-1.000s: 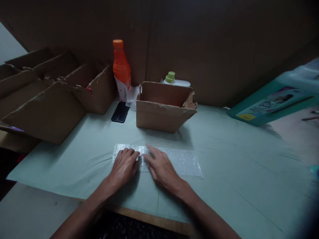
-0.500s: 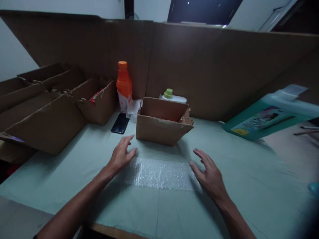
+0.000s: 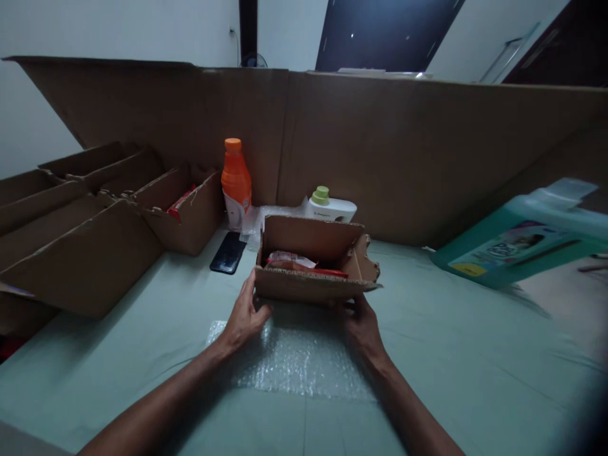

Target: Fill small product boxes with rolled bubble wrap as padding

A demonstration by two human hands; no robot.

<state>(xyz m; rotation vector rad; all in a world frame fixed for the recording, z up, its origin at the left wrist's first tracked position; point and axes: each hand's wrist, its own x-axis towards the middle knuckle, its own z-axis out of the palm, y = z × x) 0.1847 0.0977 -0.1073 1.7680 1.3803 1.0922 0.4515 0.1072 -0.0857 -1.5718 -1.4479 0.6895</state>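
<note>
Left hand (image 3: 244,316) and right hand (image 3: 361,323) grip the lower corners of the open cardboard box (image 3: 308,285), held above the bubble wrap (image 3: 289,364) mid-counter (image 3: 475,354).

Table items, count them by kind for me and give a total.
Open cardboard boxes: 3, the small box held by the left hand and right hand, plus two at left
Bottles: 2, orange, white
Phone: 1
Bubble wrap sheet: 1
Teal pack: 1
Total: 8
</note>
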